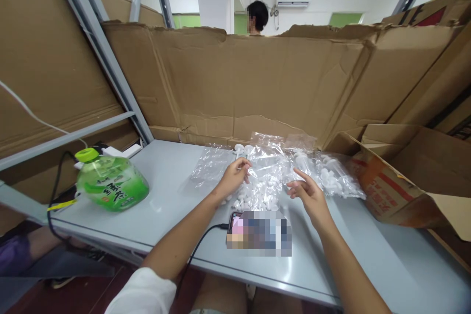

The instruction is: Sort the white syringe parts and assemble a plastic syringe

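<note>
My left hand [237, 176] is over the middle of the table, its fingers curled in; whatever is between them is hidden or too small to name. Just beyond it are white plastic pieces with round flat tops [239, 148]. My right hand [308, 194] hovers to the right, fingers apart and nothing visible in them. Between both hands lies a clear plastic bag [267, 164], with small white plastic parts [257, 198] at its near end. Another clear bag of white parts [331, 176] rests beyond my right hand.
A phone [257, 233], plugged into a black cable, lies near the front edge of the grey table [176, 216]. A green-labelled bottle [112, 181] stands left. An open cardboard box [390, 186] sits right. Cardboard sheeting [265, 78] walls the back; a person [259, 15] is beyond it.
</note>
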`<state>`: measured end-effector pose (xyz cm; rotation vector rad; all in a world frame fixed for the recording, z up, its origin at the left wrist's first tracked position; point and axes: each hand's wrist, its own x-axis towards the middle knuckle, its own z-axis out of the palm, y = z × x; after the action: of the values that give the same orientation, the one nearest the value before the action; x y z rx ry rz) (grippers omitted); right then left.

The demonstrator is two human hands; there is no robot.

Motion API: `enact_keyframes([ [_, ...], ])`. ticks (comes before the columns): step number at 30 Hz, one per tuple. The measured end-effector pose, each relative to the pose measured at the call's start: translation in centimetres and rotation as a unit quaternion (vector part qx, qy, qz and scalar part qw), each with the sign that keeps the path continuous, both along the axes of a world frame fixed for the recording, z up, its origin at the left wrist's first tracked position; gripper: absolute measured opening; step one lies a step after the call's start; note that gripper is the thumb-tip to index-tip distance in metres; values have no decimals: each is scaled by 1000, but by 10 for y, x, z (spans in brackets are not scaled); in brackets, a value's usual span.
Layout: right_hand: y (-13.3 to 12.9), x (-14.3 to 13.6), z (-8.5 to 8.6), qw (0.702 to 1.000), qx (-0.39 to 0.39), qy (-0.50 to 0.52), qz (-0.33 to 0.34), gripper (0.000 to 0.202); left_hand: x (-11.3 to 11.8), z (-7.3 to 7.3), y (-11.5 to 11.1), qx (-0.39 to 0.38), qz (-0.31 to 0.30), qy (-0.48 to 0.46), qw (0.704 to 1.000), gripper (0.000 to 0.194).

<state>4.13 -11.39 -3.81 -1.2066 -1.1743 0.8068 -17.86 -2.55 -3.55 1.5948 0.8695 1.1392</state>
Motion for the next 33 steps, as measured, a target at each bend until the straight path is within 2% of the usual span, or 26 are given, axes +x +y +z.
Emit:
enact_keyframes([
  [4, 0, -2, -3, 999, -7, -38, 21, 39, -35, 22, 18, 7, 65, -17, 998, 27],
  [7, 0, 0, -5, 998, -11, -58, 19, 35, -74, 28, 34, -43, 96, 61, 993, 33],
  [9, -1, 0, -6, 998, -12, -67, 19, 33, -98, 23, 44, -65, 135, 138, 979, 35],
  [14, -2, -1, -5, 995, -16, -93, 25, 32, -137, -10, 62, -80, 207, 263, 939, 23],
  [18, -2, -1, -6, 994, -20, -108, 24, 33, -147, -26, 67, -77, 240, 379, 891, 22],
  [22, -2, 0, -4, 994, -19, -103, 21, 33, -150, -30, 68, -77, 254, 464, 845, 28],
  [25, -2, -2, -2, 995, -24, -89, 26, 33, -152, -30, 71, -84, 243, 505, 824, 28],
  [29, -3, -3, 0, 995, -28, -85, 33, 32, -159, -20, 75, -86, 225, 532, 812, 30],
  [33, -3, -3, -2, 995, -32, -90, 38, 31, -156, 1, 66, -51, 230, 536, 811, 38],
])
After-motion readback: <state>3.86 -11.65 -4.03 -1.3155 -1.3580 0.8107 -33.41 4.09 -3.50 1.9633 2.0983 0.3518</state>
